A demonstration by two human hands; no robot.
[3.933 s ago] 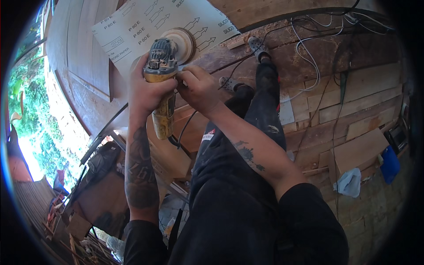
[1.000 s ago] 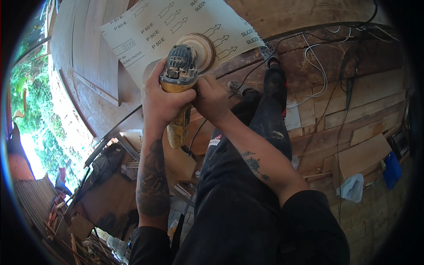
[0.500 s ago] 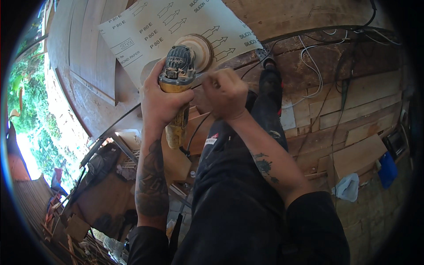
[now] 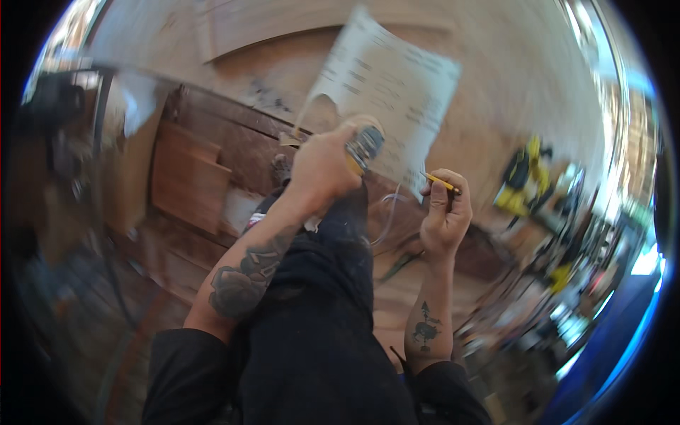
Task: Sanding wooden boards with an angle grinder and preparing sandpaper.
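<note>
— Clenched: our left hand [image 4: 322, 170] grips the sander [image 4: 365, 145]; our right hand [image 4: 445, 212] pinches a yellow pencil [image 4: 440, 183].
— Versus earlier?
— View swung; right hand left the sander. White printed sandpaper sheet [image 4: 393, 88] lies flat behind, image blurred.

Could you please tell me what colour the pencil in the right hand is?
Yellow; the pencil in the right hand shows in the head view.

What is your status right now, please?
Left hand grips sander against white sheet. Right hand pinches pencil. Picture blurred; no obstruction seen.
</note>
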